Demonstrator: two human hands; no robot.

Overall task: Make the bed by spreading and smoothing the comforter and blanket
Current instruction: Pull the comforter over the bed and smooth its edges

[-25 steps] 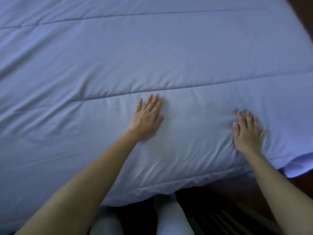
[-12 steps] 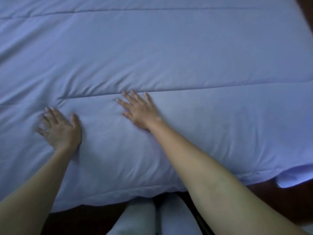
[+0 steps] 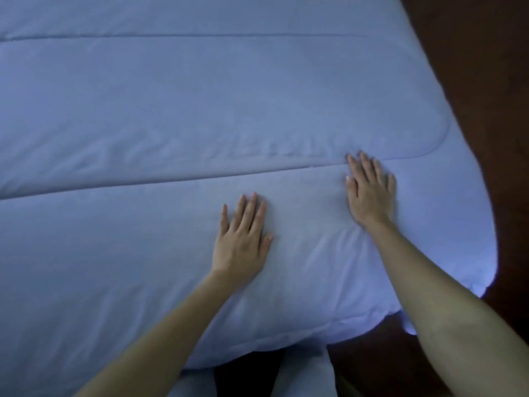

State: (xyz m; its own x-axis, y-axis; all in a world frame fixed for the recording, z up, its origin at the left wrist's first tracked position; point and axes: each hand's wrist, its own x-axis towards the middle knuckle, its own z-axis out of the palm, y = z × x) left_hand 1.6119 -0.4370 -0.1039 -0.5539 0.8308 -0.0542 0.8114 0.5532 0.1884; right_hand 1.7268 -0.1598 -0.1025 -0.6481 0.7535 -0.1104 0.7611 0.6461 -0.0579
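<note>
A pale blue quilted comforter (image 3: 171, 110) covers the bed and fills most of the head view, with stitched seams running left to right. My left hand (image 3: 242, 239) lies flat on it, palm down, fingers together, near the front edge. My right hand (image 3: 370, 193) also presses flat on the comforter, further right, its fingertips at a seam close to the rounded front right corner. Small creases fan out between the two hands. Neither hand holds any fabric. No separate blanket is visible.
Dark wooden floor (image 3: 472, 81) runs along the bed's right side and below its front edge. My legs in light trousers (image 3: 303, 373) stand against the front edge. The comforter's corner (image 3: 483, 270) hangs over the bed's right end.
Both hands have slid to the right across the comforter, from the left and middle to the middle and near the right corner. The view has shifted right too, showing the bed's corner and floor.
</note>
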